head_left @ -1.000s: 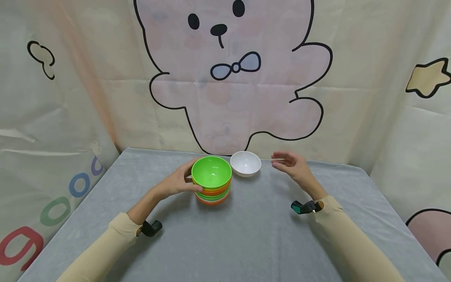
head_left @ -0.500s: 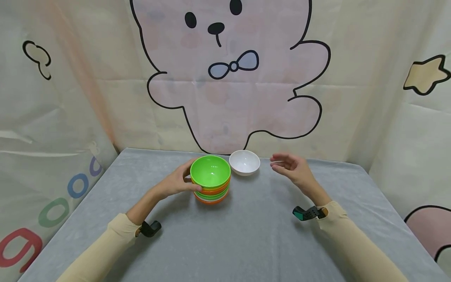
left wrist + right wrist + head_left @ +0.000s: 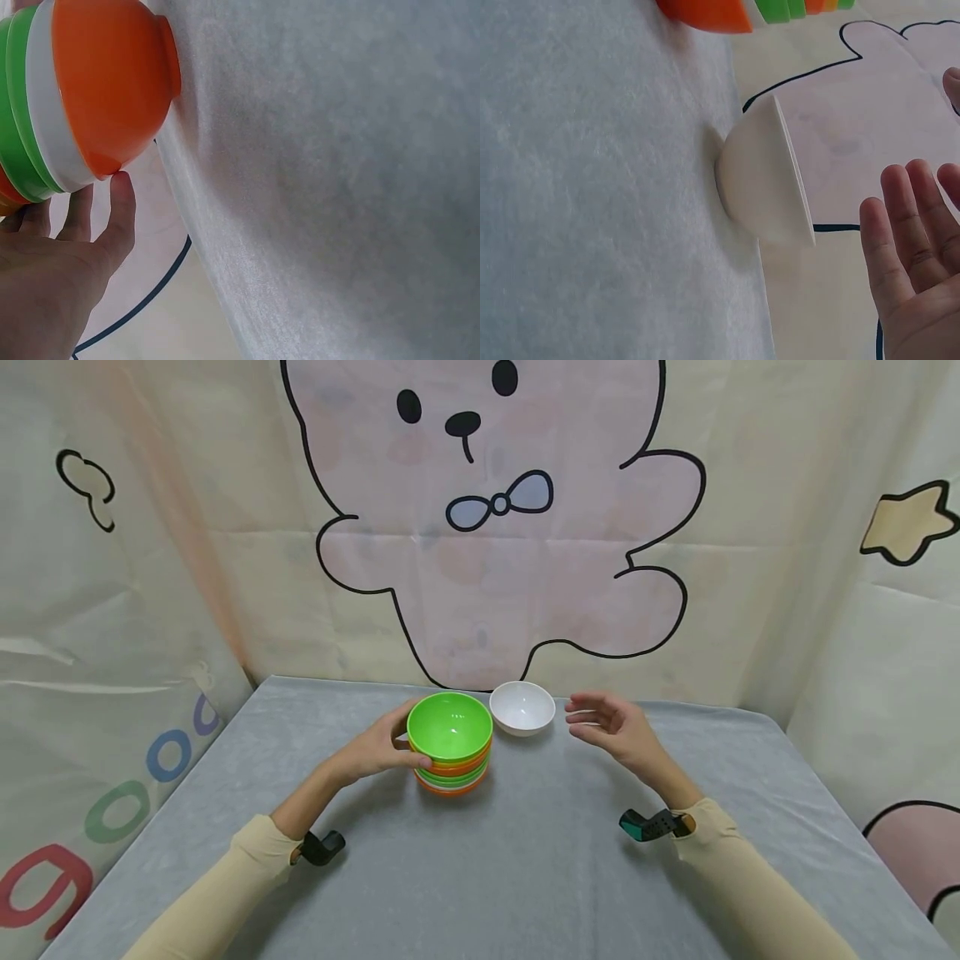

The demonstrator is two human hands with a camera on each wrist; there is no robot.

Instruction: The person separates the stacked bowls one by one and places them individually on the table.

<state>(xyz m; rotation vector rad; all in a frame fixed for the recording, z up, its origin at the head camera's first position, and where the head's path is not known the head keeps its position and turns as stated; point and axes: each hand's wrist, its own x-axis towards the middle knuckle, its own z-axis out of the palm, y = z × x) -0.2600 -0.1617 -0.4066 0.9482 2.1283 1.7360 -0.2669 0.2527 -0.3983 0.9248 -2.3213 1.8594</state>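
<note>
A stack of nested bowls (image 3: 453,768), green on top with orange, yellow, green and white rims below, stands on the grey cloth. My left hand (image 3: 375,747) grips its left side, thumb across the front and fingers reaching behind. In the left wrist view the fingertips meet the stack's side, and the orange bottom bowl (image 3: 112,82) sits on the cloth. A single white bowl (image 3: 522,708) stands upright just behind and right of the stack. To its right my right hand (image 3: 618,735) hovers with relaxed fingers, apart from the bowl (image 3: 761,176) and holding nothing.
The grey cloth-covered table (image 3: 525,860) ends close behind the white bowl, at a hanging backdrop (image 3: 480,577) with a printed bear. More printed sheets (image 3: 112,602) hang on both sides. Each wrist wears a black strap-on device (image 3: 322,847).
My right hand has shifted slightly left, closer to the white bowl. The left hand and the stack stay where they were.
</note>
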